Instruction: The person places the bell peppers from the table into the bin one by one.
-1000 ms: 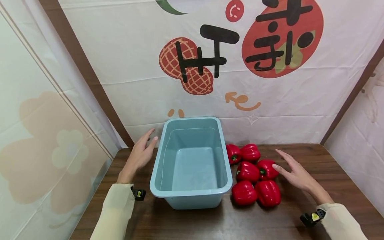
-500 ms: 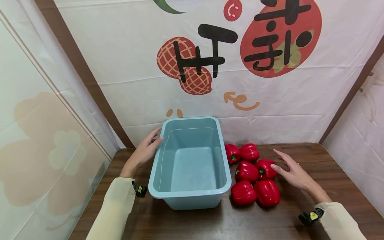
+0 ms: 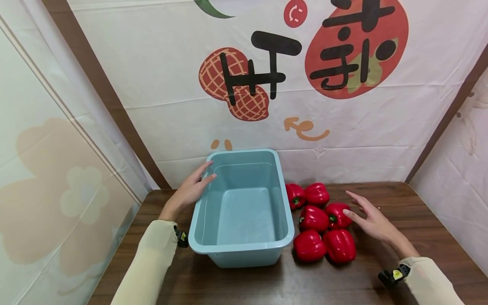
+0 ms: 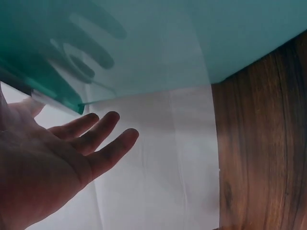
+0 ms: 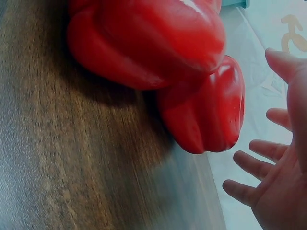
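A light blue plastic basin (image 3: 244, 245) stands on the table with its inside bare. My left hand (image 3: 190, 188) is at the basin's left rim, thumb and fingertips overlapping the rim in the head view. In the left wrist view the fingers (image 4: 103, 153) are spread and nearly straight close to the basin's outer wall (image 4: 158, 43). To the right of the basin lie several red bell peppers (image 3: 314, 218) in a cluster. My right hand (image 3: 375, 220) is beside them with relaxed fingers, the thumb tip overlapping the nearest bell pepper (image 3: 339, 214). Nothing is in its grasp.
The dark wooden table (image 3: 396, 207) ends at a white printed cloth wall (image 3: 171, 106) behind the basin. Another cloth panel (image 3: 49, 190) rises along the left side. A black wrist camera (image 3: 394, 275) sits on the right forearm.
My left hand has moved right, from beside the basin to over its left rim. My right hand has barely moved, and the bell peppers lie as before.
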